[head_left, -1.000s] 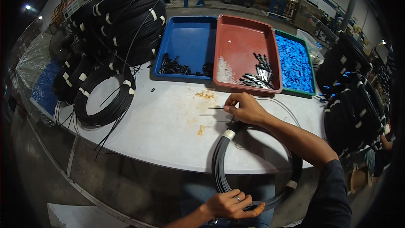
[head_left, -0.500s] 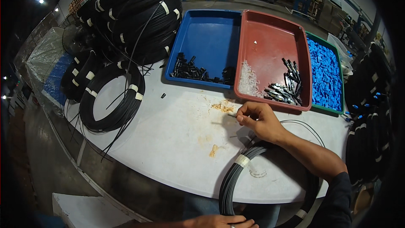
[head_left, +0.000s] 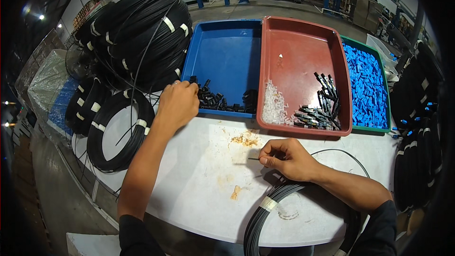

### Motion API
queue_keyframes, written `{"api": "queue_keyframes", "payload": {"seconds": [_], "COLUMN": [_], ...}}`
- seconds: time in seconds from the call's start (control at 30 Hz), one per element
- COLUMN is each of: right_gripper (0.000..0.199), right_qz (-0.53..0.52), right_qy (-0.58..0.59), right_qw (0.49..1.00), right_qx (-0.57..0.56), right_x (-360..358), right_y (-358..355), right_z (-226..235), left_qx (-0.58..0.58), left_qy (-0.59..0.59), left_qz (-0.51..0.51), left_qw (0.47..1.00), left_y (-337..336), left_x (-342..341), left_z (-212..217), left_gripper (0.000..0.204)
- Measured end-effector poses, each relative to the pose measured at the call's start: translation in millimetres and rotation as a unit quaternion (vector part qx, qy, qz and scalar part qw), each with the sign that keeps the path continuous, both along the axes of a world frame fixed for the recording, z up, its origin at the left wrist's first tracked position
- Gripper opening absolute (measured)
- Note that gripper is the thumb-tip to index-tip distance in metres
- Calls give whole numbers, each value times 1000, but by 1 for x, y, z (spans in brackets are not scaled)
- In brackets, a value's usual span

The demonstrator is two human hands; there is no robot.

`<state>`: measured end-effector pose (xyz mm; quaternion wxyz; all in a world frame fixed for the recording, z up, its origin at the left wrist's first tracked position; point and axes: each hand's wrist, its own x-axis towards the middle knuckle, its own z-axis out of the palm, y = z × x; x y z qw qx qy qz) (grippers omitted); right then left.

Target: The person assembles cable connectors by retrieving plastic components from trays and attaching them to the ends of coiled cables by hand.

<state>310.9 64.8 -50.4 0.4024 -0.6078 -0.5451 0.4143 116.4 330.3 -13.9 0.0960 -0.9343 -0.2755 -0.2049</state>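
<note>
My right hand (head_left: 290, 160) is closed in a pinch on a thin black cable (head_left: 253, 158), whose short end sticks out to the left of the fingertips. Below that wrist lies a coil of black cable (head_left: 259, 218) bound with pale tape, partly over the table's front edge. My left hand (head_left: 178, 103) is at the left front corner of the blue tray (head_left: 226, 42), by the small black plastic parts (head_left: 215, 98) inside. Its fingertips are hidden behind the back of the hand, so what they touch does not show.
A red tray (head_left: 303, 42) holds clear plastic pieces (head_left: 274, 104) and black connectors (head_left: 327, 99). Beyond it a green tray (head_left: 386, 99) holds many blue parts (head_left: 362, 85). Cable coils (head_left: 142, 33) are stacked at the left, with a single coil (head_left: 97, 137) before them.
My left hand has gone from the coil at the front edge up to the blue tray's corner. The right hand keeps its pinch on the cable. The view has shifted slightly.
</note>
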Motion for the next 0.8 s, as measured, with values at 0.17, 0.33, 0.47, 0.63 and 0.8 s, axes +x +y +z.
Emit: {"api": "queue_keyframes", "payload": {"seconds": [0.17,0.33,0.47,0.63,0.8], "right_gripper": [11,10,10,14,14], "right_qz": [6,2,3,14,11], "right_qy": [32,47,57,40,43], "right_qw": [999,997,998,996,996], "right_qx": [-12,-63,-30,-72,-73], "right_x": [2,4,4,5,4], "right_y": [2,2,2,1,0], "right_z": [-3,4,0,5,4], "left_qx": [-190,-355,-208,-201,-198], "left_qy": [158,1,29,38,48], "left_qz": [38,-124,-52,-32,-21], "left_qw": [968,927,976,978,979], "left_y": [18,24,25,24,22], "left_x": [27,39,38,31,27], "left_z": [12,23,39,43,40], "left_gripper": [14,16,18,18,18]}}
